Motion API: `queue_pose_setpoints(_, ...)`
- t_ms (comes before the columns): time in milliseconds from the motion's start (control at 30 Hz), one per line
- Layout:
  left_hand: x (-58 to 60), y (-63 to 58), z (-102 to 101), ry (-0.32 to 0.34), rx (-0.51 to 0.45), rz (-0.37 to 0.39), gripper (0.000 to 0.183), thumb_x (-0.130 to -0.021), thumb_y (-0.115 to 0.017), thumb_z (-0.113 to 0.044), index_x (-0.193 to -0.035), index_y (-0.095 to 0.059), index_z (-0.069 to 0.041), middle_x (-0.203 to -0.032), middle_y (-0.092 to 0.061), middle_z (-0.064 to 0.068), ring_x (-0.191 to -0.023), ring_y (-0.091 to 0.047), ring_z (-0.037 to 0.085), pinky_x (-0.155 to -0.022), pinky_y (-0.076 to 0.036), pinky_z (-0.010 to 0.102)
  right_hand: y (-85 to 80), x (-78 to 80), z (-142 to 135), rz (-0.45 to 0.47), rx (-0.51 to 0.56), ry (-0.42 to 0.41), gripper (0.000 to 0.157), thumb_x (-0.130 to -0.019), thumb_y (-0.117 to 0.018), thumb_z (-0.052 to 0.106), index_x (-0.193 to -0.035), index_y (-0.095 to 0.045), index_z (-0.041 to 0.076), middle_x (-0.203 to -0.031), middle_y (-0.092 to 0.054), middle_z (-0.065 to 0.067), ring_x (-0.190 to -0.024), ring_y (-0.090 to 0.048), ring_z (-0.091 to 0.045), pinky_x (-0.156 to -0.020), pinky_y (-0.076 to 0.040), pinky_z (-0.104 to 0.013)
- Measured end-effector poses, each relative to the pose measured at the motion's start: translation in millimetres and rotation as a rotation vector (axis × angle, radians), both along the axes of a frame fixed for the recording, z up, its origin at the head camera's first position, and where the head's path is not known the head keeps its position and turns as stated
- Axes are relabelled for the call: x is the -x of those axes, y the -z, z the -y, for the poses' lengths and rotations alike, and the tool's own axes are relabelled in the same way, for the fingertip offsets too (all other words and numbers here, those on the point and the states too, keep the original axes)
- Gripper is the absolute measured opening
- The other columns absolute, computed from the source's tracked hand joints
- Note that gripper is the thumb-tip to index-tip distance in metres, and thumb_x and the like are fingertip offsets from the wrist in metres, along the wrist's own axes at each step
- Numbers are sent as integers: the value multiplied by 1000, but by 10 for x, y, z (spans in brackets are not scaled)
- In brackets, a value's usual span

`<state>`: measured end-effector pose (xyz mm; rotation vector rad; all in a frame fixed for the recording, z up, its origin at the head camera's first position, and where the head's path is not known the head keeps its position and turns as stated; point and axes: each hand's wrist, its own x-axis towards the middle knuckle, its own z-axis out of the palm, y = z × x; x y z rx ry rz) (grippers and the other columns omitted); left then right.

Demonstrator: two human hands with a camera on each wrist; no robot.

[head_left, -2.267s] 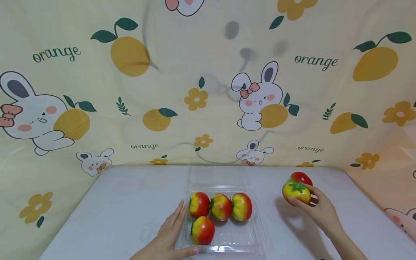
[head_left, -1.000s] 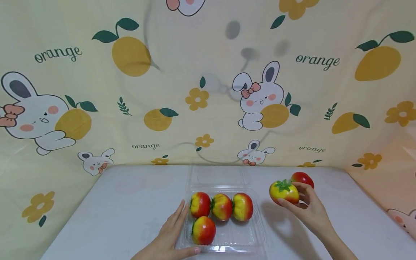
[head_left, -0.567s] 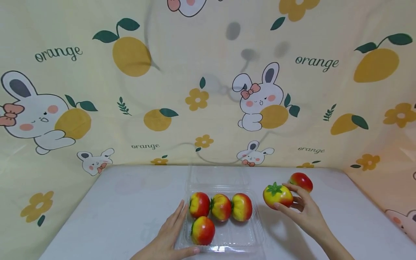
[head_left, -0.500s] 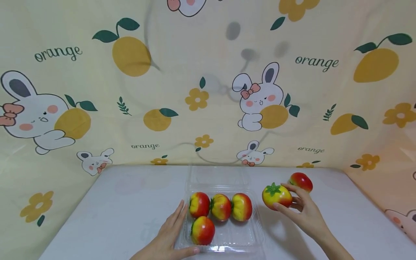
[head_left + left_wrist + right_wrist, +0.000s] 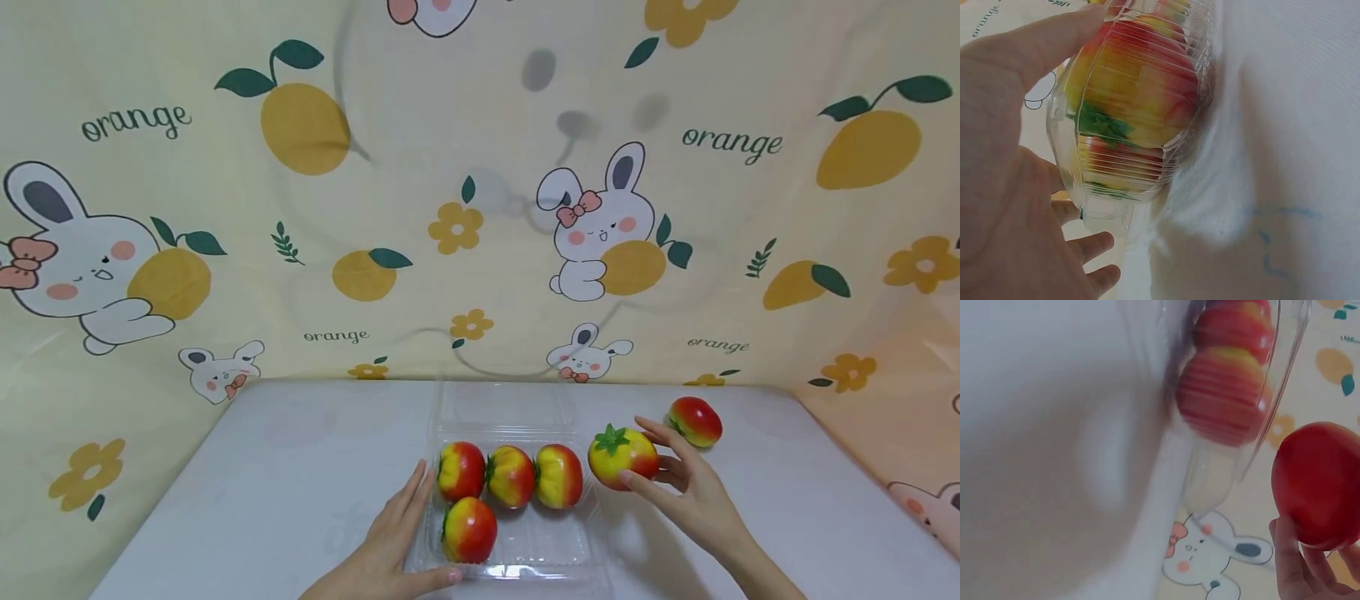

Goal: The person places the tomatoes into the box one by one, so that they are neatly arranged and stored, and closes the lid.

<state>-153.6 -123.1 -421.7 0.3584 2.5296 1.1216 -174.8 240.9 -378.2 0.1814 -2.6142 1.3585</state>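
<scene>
Fruit (image 5: 624, 458) held in right hand (image 5: 702, 498) near clear container (image 5: 547, 546)

The right wrist view crops the right hand (image 5: 1310, 570) and held fruit (image 5: 1317, 484).

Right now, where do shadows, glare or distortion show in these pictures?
Head view: gray shadows on the patterned backdrop, glare on the clear box; left wrist view: soft shadows on the white table; right wrist view: fruit looks striped through the box wall.
</scene>
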Motion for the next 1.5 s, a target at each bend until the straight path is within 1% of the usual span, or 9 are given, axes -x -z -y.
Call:
queue_pose_setpoints(133, 9, 4, -1, -8, 2, 6, 113, -71, -66, -67, -155, -1, -29, -162, -1, 4, -140, -20, 43, -87, -41, 74, -12, -13, 58, 22, 3, -3, 64, -84, -74, 27, -140, -44, 16, -135, -50, -13, -100, -64, -19, -78, -54, -16)
queue_pose_setpoints(333, 5, 5, -15, -19, 8, 7, 114, -70, -67, -68, -155, 0, -31, -162, -2, 5, -140, -20, 43, -86, -42, 73, 14, -38, 118, -13, 45, -27, 58, -83, -76, 22, -133, -49, 13, -132, -53, -12, -94, -65, -11, -78, -54, -15)
queue_pose_setpoints(433, -6, 2, -24, -19, 16, -1, 115, -69, -67, -68, -155, 0, -30, -162, -4, 6, -139, -22, 44, -86, -42, 73, 21, -41, 149, 0, 61, -29, 58, -82, -76, 24, -132, -48, 13, -131, -53, -10, -96, -64, -10, -79, -53, -15)
queue_pose_setpoints(700, -1, -1, -26, -24, 23, 12, 115, -69, -67, -69, -155, 0, -32, -162, -3, 5, -139, -21, 45, -85, -42, 73, 24, -47, 223, 11, 48, -46, 61, -81, -77, 26, -133, -48, 14, -135, -53, -7, -114, -56, -27, -82, -51, -14)
queue_pose_setpoints(767, -3, -2, -29, -23, 20, 15, 115, -69, -67, -68, -155, 0, -32, -162, -3, 6, -139, -21, 46, -84, -42, 73, 26, -58, 239, 5, 53, -56, 60, -81, -77, 25, -132, -49, 14, -134, -54, -7, -114, -55, -25, -82, -51, -14)
queue_pose_setpoints(933, -19, -16, -27, -9, 17, 4, 114, -71, -68, -66, -155, -1, -28, -162, -4, 8, -138, -23, 45, -86, -41, 74, 32, -107, 282, -28, 84, -108, 55, -81, -77, 21, -130, -52, 16, -131, -56, -5, -107, -56, -8, -81, -54, -18)
queue_pose_setpoints(1033, -23, -25, -24, -3, 27, -4, 114, -71, -69, -65, -155, -2, -28, -162, -3, 8, -138, -23, 44, -87, -42, 73, 28, -126, 311, -42, 104, -137, 53, -82, -77, 19, -129, -53, 15, -130, -56, -5, -104, -56, -2, -81, -55, -19)
queue_pose_setpoints(1400, 6, -36, -30, 4, 59, 9, 116, -68, -69, -68, -155, -2, -29, -162, 3, 5, -139, -22, 43, -88, -41, 72, 52, -138, 409, -13, 122, -193, 53, -80, -79, 20, -127, -56, 16, -129, -58, -5, -105, -57, -6, -81, -55, -21)
queue_pose_setpoints(1500, 9, -42, -26, 19, 54, 2, 115, -70, -68, -67, -155, -2, -27, -162, 3, 7, -139, -22, 43, -89, -41, 72, 63, -148, 436, 29, 116, -196, 54, -80, -78, 23, -128, -55, 16, -130, -57, -4, -108, -57, -10, -82, -54, -19)
